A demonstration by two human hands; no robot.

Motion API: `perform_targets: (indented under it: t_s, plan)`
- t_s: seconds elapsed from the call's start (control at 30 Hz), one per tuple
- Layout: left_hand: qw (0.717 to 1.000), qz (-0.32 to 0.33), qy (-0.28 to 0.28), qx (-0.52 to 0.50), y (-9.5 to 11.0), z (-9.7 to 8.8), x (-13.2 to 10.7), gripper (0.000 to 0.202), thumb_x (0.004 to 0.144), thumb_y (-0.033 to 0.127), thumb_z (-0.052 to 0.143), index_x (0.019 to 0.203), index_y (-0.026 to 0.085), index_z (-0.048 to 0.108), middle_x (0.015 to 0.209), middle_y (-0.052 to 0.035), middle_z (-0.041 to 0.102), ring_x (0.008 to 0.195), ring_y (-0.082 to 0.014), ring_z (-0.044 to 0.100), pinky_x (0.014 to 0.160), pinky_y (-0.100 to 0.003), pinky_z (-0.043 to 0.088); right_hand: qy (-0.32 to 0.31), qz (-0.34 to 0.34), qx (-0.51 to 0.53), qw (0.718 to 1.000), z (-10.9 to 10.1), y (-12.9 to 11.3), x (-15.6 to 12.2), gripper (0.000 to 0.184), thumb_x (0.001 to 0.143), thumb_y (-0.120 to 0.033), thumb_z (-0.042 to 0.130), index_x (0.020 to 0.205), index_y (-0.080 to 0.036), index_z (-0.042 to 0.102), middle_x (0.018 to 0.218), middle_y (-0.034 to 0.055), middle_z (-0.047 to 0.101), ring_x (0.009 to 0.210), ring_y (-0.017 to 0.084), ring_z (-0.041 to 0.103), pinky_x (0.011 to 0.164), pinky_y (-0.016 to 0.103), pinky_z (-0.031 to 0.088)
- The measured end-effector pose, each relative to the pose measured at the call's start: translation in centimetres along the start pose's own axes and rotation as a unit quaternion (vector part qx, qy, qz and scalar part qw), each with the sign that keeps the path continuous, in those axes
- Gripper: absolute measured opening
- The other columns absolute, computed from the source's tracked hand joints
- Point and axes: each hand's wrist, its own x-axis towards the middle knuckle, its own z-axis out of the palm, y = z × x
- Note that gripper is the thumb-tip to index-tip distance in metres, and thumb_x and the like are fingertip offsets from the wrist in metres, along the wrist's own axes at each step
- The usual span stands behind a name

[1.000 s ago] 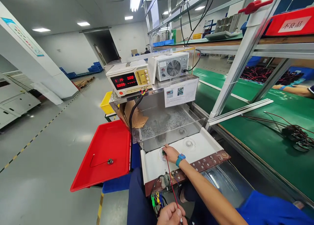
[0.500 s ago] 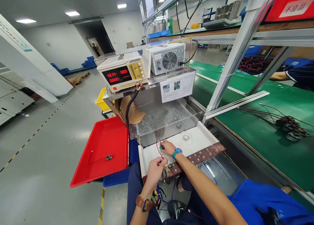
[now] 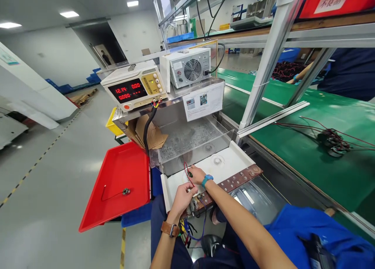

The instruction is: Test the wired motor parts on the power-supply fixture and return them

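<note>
Pinched between the fingertips of the right hand (image 3: pixel 197 175), a small round part (image 3: pixel 190 174) sits on the white tray (image 3: pixel 234 161) under the power supply (image 3: pixel 133 90) — the left hand (image 3: pixel 183 196) closed on its red wire (image 3: pixel 185 168), keeping it taut and clear.

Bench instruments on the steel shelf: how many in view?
2. The power supply with red digits sits at the shelf's left end; the fan-fronted unit stands to its right, slightly behind. Both are above the white tray where both hands work. Others may be hidden.
</note>
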Motion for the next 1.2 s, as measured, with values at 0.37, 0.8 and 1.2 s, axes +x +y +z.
perform_targets:
  t_s: [0.37, 0.8, 1.2]
  plan:
    - [0.995, -0.026, 0.021, 0.090, -2.9, 1.0, 1.6, 0.037, 0.069, 0.052, 0.065, 0.056, 0.019, 0.056, 0.056, 0.0000, 0.057, 0.056, -0.0142, 0.050, 0.057, -0.025, 0.035, -0.008, -0.004, -0.003, 1.000, -0.7, -0.4, -0.4, 0.023, 0.080, -0.023, 0.060, 0.102, -0.016, 0.063, 0.108, 0.0084, 0.060, 0.085, 0.017, 0.059, 0.073, 0.025, 0.041]
    - [0.995, -0.067, 0.002, 0.068, -3.6, 1.3, 2.5, 0.052, 0.062, 0.068, 0.067, 0.053, 0.020, 0.052, 0.048, 0.0033, 0.048, 0.047, -0.0104, 0.043, 0.050, -0.025, 0.029, 0.000, -0.004, 0.001, 1.000, 0.1, 0.1, 0.0, 0.026, 0.079, -0.024, 0.060, 0.105, -0.017, 0.063, 0.113, 0.0090, 0.062, 0.083, 0.017, 0.060, 0.074, 0.025, 0.043]
    - [0.996, -0.080, 0.003, 0.042, -3.8, 1.6, 2.4, 0.059, 0.062, 0.077, 0.062, 0.052, 0.021, 0.049, 0.046, 0.0035, 0.045, 0.046, -0.0096, 0.039, 0.049, -0.024, 0.029, -0.008, -0.008, -0.002, 1.000, 0.1, 0.1, 0.0, 0.025, 0.079, -0.026, 0.061, 0.102, -0.016, 0.063, 0.113, 0.0104, 0.060, 0.081, 0.017, 0.061, 0.071, 0.025, 0.043]
